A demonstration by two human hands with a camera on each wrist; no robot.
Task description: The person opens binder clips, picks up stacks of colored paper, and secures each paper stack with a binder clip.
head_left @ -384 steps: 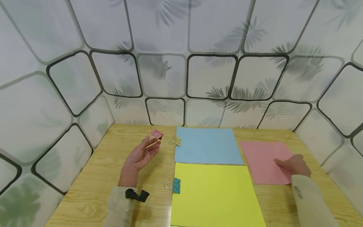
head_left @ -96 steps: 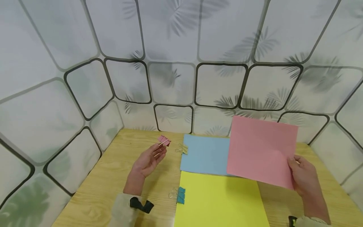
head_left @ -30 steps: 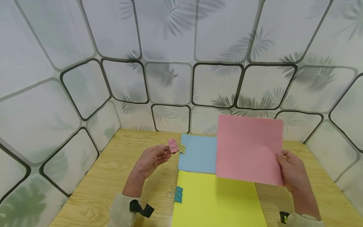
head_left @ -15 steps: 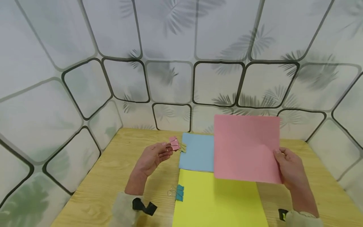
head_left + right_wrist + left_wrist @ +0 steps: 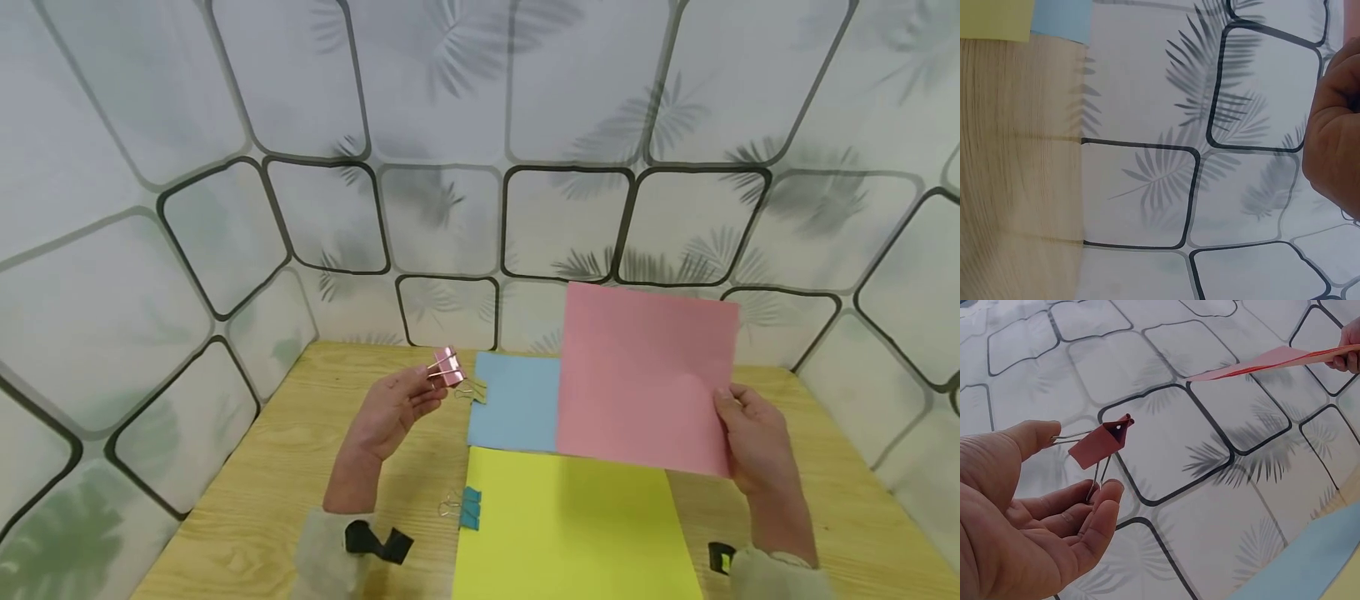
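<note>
My left hand (image 5: 390, 412) pinches a pink binder clip (image 5: 449, 367) by its wire handles, thumb on one and fingers on the other. In the left wrist view the clip (image 5: 1099, 445) has its jaws closed, with nothing between them. Raised off the table, a pink sheet of paper (image 5: 645, 379) hangs from my right hand (image 5: 757, 433), which grips its right edge between thumb and fingers. Clip and sheet are apart. The right wrist view catches only part of the right hand (image 5: 1338, 131); a sliver of pink shows above it.
A blue sheet (image 5: 513, 404) lies at the back of the wooden table (image 5: 285, 467), partly hidden by the pink one, with a yellow binder clip (image 5: 478, 392) on its left edge. In front lies a yellow sheet (image 5: 577, 533) bearing a teal binder clip (image 5: 470, 508). Patterned walls (image 5: 442, 217) enclose the table.
Since the earliest frame, the right hand has lifted the pink sheet off the table and brought it left over the blue one. Lately the left hand has raised and turned the pink binder clip slightly.
</note>
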